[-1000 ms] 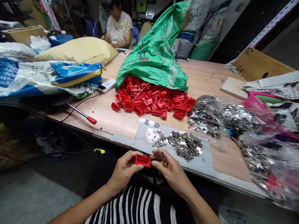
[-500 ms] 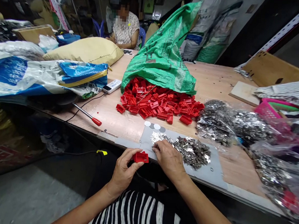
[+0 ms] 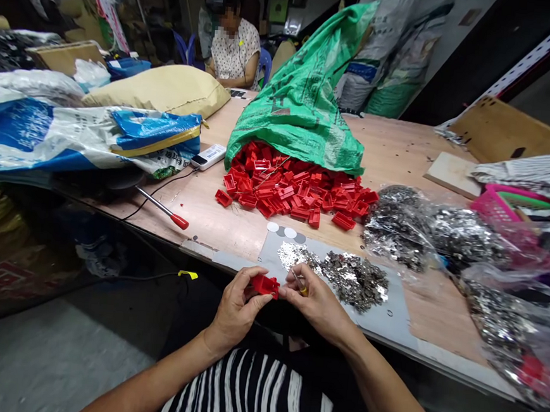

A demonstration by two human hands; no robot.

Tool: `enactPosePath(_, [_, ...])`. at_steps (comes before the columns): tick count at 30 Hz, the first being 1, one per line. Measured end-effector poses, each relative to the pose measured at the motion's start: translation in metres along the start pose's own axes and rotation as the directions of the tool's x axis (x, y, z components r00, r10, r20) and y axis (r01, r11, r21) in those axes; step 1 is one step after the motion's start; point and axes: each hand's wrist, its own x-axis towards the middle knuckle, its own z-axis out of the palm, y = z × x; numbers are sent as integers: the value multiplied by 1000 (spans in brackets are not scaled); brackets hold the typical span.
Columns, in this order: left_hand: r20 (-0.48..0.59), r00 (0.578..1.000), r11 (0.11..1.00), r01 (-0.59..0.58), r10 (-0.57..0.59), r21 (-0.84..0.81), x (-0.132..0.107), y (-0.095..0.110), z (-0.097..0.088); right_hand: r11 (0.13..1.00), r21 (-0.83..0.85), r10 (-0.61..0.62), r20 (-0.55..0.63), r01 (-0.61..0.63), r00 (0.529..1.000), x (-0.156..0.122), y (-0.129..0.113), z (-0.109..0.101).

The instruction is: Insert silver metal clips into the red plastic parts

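My left hand (image 3: 238, 305) grips a red plastic box-shaped housing (image 3: 263, 285) between thumb and fingers, just off the table's front edge. Close against its right end are the fingertips of my right hand (image 3: 313, 298). That hand is closed round a thin metal tool with a yellow handle (image 3: 303, 291); its exact kind is unclear, and any small part in the fingertips is hidden. Beyond the right hand lie a pile of shiny flat metal pieces (image 3: 293, 254) and a darker pile of metal pieces (image 3: 357, 279), both on a grey mat (image 3: 397, 311).
Red housings (image 3: 295, 192) spill from a green woven sack (image 3: 301, 113). Plastic bags of metal parts (image 3: 397, 225) crowd the right side. A red-tipped lever (image 3: 178, 221) sticks out at left, near a white device (image 3: 208, 157). Another person (image 3: 237, 50) sits across the table.
My right hand has come back from the shiny metal pieces to the housing's right end, and the yellow-handled tool now shows. My left hand has turned the housing.
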Motion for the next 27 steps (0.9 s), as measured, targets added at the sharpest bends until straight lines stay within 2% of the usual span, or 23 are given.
enactPosePath(3, [47,999,1000,-21,22,-13,-2,5,2,989,129,63,82,-73,995,-3,3,-1])
enactPosePath(6, [91,992,995,-94,92,20,-2,11,2,968,224,90,116,-115,989,-7,3,-2])
enactPosePath(9, [121,982,986,-151,143,63,-1,15,3,955,259,112,129,-142,985,-11,3,-1])
enactPosePath(11, [128,982,987,-150,141,64,-1,16,3,954,262,118,114,-144,986,-13,4,0])
enactPosePath(13, [118,989,995,-98,94,22,0,17,5,953,268,120,91,-140,989,-14,6,1])
enactPosePath(16, [81,995,991,62,-52,-115,2,17,6,940,302,144,67,-158,987,-14,8,3])
enactPosePath(20, [89,969,907,245,-229,-344,3,14,8,915,367,165,44,-169,985,-18,5,2])
enactPosePath(24, [98,951,821,304,-295,-482,5,11,10,935,337,106,40,-113,994,-26,5,-3])
enactPosePath(27, [103,949,820,310,-298,-482,8,11,11,977,210,44,12,-46,999,-32,9,-5])
